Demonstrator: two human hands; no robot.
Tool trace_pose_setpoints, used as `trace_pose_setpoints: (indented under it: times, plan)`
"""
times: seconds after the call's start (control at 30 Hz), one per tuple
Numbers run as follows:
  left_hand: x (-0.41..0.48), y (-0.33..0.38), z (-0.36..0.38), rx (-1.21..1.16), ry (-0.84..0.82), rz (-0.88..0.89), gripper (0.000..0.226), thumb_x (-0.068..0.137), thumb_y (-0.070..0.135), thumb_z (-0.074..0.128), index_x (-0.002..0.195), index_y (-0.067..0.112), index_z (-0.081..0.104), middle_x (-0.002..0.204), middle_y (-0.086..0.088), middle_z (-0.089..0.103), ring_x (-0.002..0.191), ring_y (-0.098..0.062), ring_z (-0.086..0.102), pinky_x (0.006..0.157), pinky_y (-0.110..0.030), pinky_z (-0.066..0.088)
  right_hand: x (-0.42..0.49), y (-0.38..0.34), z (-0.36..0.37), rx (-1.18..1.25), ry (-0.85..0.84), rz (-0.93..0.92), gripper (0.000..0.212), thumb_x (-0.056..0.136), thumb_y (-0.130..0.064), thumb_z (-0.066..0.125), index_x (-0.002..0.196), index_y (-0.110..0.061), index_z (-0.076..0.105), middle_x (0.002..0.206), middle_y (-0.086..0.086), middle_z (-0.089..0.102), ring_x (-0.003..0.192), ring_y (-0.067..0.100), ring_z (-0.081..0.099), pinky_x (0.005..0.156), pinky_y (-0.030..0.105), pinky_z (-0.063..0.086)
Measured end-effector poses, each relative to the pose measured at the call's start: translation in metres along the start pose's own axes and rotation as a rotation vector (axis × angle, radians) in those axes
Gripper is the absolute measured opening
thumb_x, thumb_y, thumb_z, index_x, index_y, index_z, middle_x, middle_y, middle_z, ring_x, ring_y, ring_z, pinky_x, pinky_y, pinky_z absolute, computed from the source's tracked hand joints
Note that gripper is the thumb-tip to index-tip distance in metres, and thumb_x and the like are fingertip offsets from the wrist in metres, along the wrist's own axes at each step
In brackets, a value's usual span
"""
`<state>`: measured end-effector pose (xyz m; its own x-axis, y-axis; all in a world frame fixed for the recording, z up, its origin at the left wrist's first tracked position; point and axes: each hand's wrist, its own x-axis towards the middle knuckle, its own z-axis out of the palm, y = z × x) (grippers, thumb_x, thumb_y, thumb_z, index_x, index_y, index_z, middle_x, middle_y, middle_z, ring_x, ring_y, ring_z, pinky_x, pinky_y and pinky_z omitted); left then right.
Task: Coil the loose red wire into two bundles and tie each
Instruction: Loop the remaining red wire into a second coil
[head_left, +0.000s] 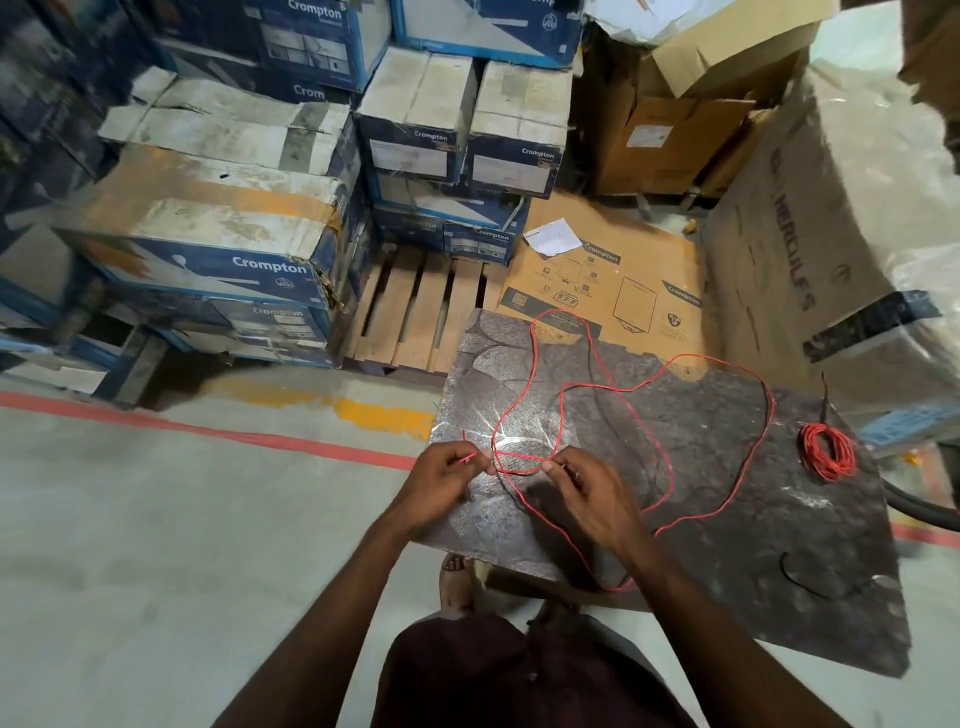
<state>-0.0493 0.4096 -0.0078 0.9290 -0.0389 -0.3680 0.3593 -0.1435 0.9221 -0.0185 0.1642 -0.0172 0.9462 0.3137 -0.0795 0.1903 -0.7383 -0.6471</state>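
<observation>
Left hand (441, 480) and right hand (587, 499) each pinch the loose red wire (519, 457) above the table (753, 545) near its left edge; open concrete floor (156, 519) lies left; boxes (208, 249) read "Crompton".

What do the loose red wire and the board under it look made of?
The red wire: likely plastic-insulated conductor, smooth matte red, bending in soft loops. The board: possibly laminate or stone-look sheet, dark and mottled with a dull sheen; unclear which.

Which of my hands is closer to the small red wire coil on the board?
Right. The right hand is to the left of the red wire coil, apart from it; the left hand is even farther left.
</observation>
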Motion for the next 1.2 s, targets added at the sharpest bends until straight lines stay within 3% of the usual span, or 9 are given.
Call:
trace_pose_setpoints:
  times: [0.17,0.33,0.47,0.57,0.7,0.83,0.97,1.13,1.2]
  plan:
    - [0.001,0.047,-0.017,-0.119,-0.198,-0.146,0.042,0.107,0.029,0.047,0.082,0.021,0.079,0.059,0.005,0.024,0.050,-0.008,0.024,0.046,-0.021,0.024,0.009,-0.015,-0.047,0.034,0.128,-0.003,0.033,0.095,-0.050,0.064,0.075,-0.024,0.060,0.056,-0.008,0.049,0.053,0.005,0.047,0.056,0.038,0.045]
    - [-0.007,0.096,-0.025,-0.279,-0.550,-0.258,0.036,0.106,0.031,0.046,0.084,0.017,0.071,0.064,0.004,0.023,0.055,-0.010,0.013,0.047,-0.024,0.012,0.027,-0.041,-0.106,0.058,0.317,-0.102,0.028,0.095,-0.045,0.066,0.078,-0.022,0.067,0.062,-0.005,0.057,0.057,0.015,0.053,0.055,0.037,0.044]
    - [-0.021,0.147,-0.019,-0.498,-0.848,-0.108,0.033,0.107,0.021,0.038,0.094,0.012,0.067,0.058,0.001,0.019,0.047,-0.011,0.016,0.051,-0.024,0.025,0.043,-0.065,-0.143,0.077,0.443,-0.220,0.026,0.098,-0.036,0.066,0.081,-0.015,0.070,0.070,-0.006,0.060,0.061,0.007,0.052,0.058,0.023,0.038]
    - [-0.029,0.189,-0.011,-0.571,-0.958,-0.027,0.032,0.103,0.009,0.037,0.127,0.003,0.058,0.048,-0.001,0.026,0.038,-0.015,0.027,0.066,-0.034,0.041,0.050,-0.078,-0.159,0.085,0.466,-0.289,0.023,0.097,-0.031,0.068,0.085,-0.013,0.074,0.074,-0.004,0.064,0.063,0.010,0.054,0.059,0.028,0.043]
    - [-0.026,0.231,0.007,-0.570,-0.903,0.026,0.030,0.086,0.000,0.035,0.093,0.008,0.064,0.067,-0.010,0.055,0.056,-0.021,0.054,0.073,-0.037,0.046,0.052,-0.088,-0.182,0.044,0.518,-0.357,0.024,0.096,-0.036,0.069,0.088,-0.016,0.079,0.073,0.000,0.068,0.064,0.019,0.060,0.059,0.038,0.049]
    - [-0.027,0.271,0.016,-0.494,-0.824,0.082,0.022,0.086,0.015,0.041,0.079,0.011,0.061,0.060,0.000,0.025,0.047,-0.011,0.025,0.052,-0.029,0.026,0.055,-0.101,-0.209,0.053,0.541,-0.376,0.016,0.097,-0.033,0.070,0.094,-0.020,0.080,0.075,-0.006,0.064,0.068,0.015,0.060,0.060,0.038,0.048]
    - [-0.037,0.308,0.015,-0.609,-0.872,0.232,0.046,0.103,0.042,0.033,0.081,0.014,0.062,0.055,0.005,0.017,0.047,-0.010,0.013,0.047,-0.028,0.013,0.051,-0.114,-0.240,0.145,0.538,-0.411,0.026,0.105,-0.028,0.056,0.102,-0.014,0.077,0.082,-0.028,0.062,0.071,-0.004,0.055,0.063,0.021,0.039]
    - [-0.031,0.357,-0.018,-0.892,-0.897,0.402,0.046,0.107,0.031,0.031,0.138,0.009,0.057,0.078,-0.001,0.053,0.056,-0.009,0.043,0.045,-0.022,0.031,0.039,-0.098,-0.245,0.261,0.520,-0.376,0.036,0.104,-0.048,0.050,0.090,-0.023,0.072,0.068,0.004,0.061,0.056,0.023,0.049,0.054,0.043,0.040]
    - [-0.022,0.370,-0.027,-0.963,-0.836,0.401,0.048,0.109,0.030,0.030,0.150,0.011,0.046,0.114,-0.010,0.064,0.092,-0.020,0.067,0.062,-0.025,0.054,0.036,-0.084,-0.241,0.299,0.528,-0.347,0.037,0.102,-0.054,0.050,0.087,-0.026,0.068,0.069,0.011,0.061,0.060,0.032,0.054,0.056,0.048,0.043]
